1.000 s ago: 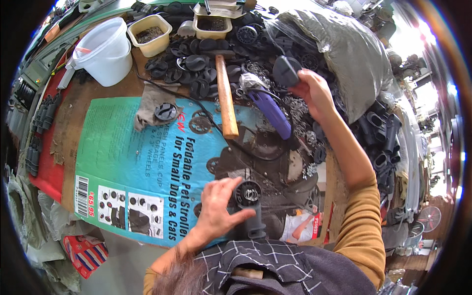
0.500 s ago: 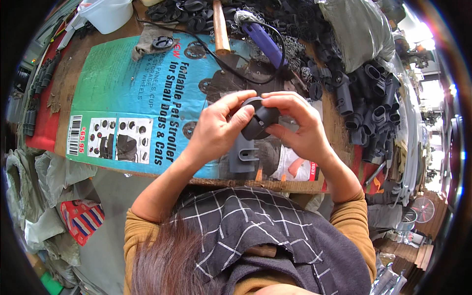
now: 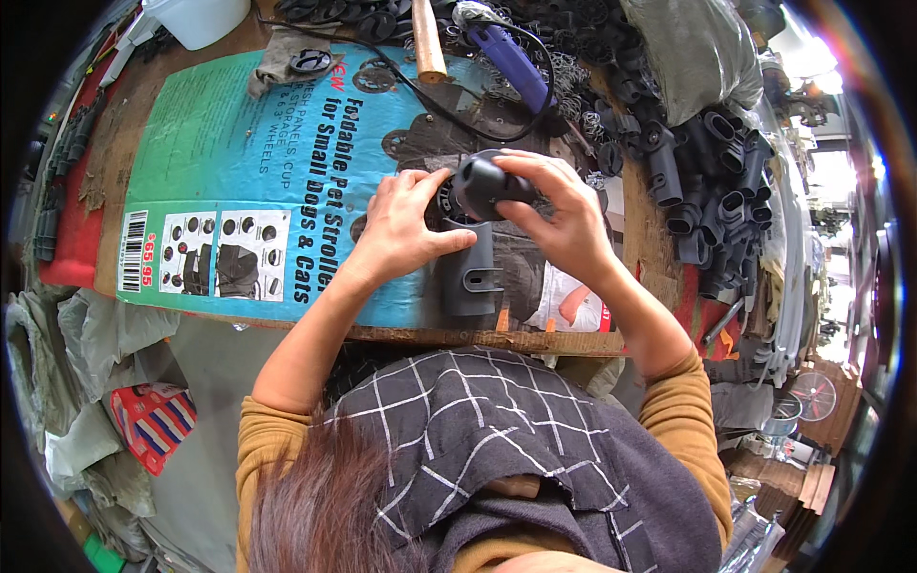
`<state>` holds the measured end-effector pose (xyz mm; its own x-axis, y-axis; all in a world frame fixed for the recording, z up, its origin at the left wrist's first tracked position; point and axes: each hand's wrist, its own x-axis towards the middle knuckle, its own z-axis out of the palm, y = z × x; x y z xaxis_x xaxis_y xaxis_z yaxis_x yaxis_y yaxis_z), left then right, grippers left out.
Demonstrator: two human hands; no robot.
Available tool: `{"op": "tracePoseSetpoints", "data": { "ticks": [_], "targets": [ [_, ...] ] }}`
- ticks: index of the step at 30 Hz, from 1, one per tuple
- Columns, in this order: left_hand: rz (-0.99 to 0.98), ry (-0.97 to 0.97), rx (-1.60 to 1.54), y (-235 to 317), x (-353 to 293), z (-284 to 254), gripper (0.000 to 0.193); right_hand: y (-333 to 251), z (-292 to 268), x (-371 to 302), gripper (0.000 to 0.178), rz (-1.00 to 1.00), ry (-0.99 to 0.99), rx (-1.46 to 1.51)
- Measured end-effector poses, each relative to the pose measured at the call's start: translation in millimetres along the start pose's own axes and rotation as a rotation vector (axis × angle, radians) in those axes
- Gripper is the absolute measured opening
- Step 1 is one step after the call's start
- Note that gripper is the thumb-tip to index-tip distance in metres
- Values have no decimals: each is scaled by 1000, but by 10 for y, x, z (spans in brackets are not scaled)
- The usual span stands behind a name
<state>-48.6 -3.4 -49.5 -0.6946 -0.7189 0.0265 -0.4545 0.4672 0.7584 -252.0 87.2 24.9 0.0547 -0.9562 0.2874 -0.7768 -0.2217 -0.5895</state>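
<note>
My right hand [image 3: 564,205] pinches a dark grey, rounded plastic cap [image 3: 487,186] between thumb and fingers, tilted above the cardboard. Close against its left side is a small round black part [image 3: 447,201] with an openwork face, which my left hand [image 3: 406,227] grips at the fingertips. My left thumb stretches across the upper end of a grey plastic tube fitting [image 3: 471,282] with a U-shaped slot. The fitting lies on the cardboard near the table's front edge. Whether the round part touches the cap or the fitting is hidden by my fingers.
A printed blue-green cardboard sheet [image 3: 201,162] covers the wooden table. Farther back lie a wooden handle [image 3: 427,43], a purple tool [image 3: 513,67] with a black cord, and a grey cloth [image 3: 277,62]. Dark tube fittings [image 3: 716,191] heap at right; a white bucket [image 3: 196,21] stands far left.
My hands have moved apart a little. The cap has turned and risen in my right hand, while my left has shifted from it to the round part beside it.
</note>
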Motion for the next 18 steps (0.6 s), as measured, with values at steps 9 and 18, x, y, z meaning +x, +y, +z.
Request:
{"op": "tracePoseSetpoints", "data": {
  "ticks": [9, 18],
  "targets": [
    [5, 15, -92, -39, 46, -28, 60, 134, 190, 152, 37, 89, -209, -23],
    [-41, -236, -83, 75, 225, -180, 53, 288, 284, 71, 41, 230, -266, 267]
  ]
}}
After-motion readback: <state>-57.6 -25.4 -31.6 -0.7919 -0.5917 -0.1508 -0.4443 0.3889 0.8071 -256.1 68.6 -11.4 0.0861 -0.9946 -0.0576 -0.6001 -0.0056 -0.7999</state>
